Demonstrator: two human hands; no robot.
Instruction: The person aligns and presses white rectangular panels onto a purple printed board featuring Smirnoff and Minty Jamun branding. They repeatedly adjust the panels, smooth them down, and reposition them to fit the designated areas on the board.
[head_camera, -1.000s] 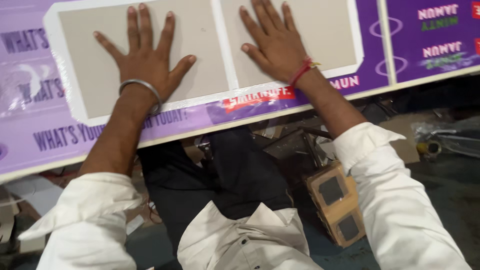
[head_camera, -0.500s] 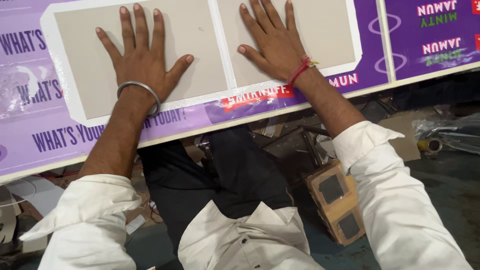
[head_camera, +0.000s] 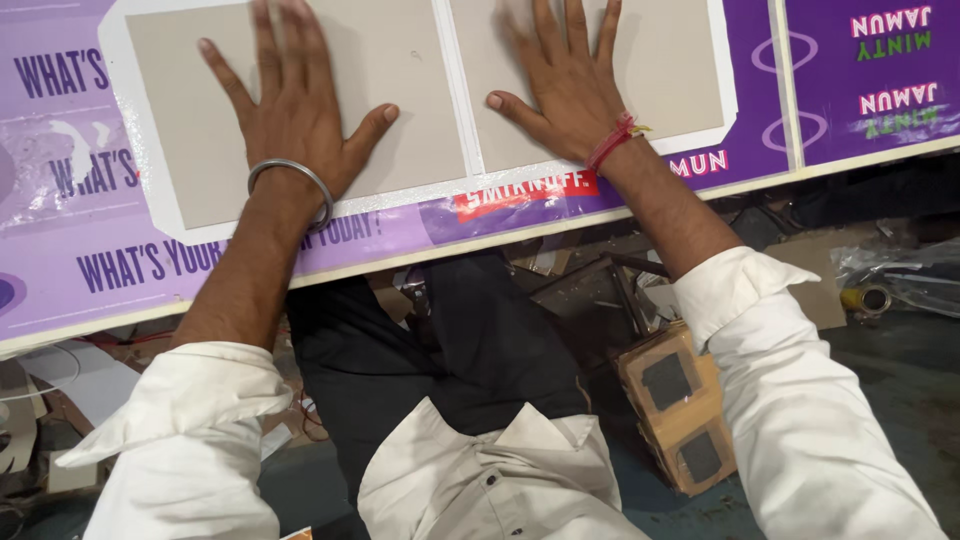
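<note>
On a purple printed sheet (head_camera: 130, 270) laid across a worktable, a person presses two grey cardboard panels flat, one under each palm. The sheet's long axis runs left to right across the view, its near edge tilting slightly upward toward the right, and its printing reads upside down from the wearer's side on the right portion.

At left, the left hand (head_camera: 295, 120) lies open and flat on the left panel (head_camera: 410, 110), fingers spread wide and pointing away from the body, thumb stretched out to the right. It grips nothing. A steel bangle (head_camera: 290, 180) circles the wrist just at the panel's near edge. This panel is the wider of the two, longer side to side, with a white border around it.

A narrow white strip (head_camera: 452, 90) separates the two panels, which lie side by side without touching.

At right, the right hand (head_camera: 565, 95) also rests open, palm down, on the right panel (head_camera: 670, 60), fingers fanned and pointing away, thumb reaching left toward the strip. A red thread (head_camera: 612, 142) is tied at the wrist. Both white sleeves are rolled back from the forearms.

Below the table edge, a cardboard box (head_camera: 680, 405) with dark square patches sits on the floor beside the person's dark trousers, and a tape roll (head_camera: 868, 298) lies further right.
</note>
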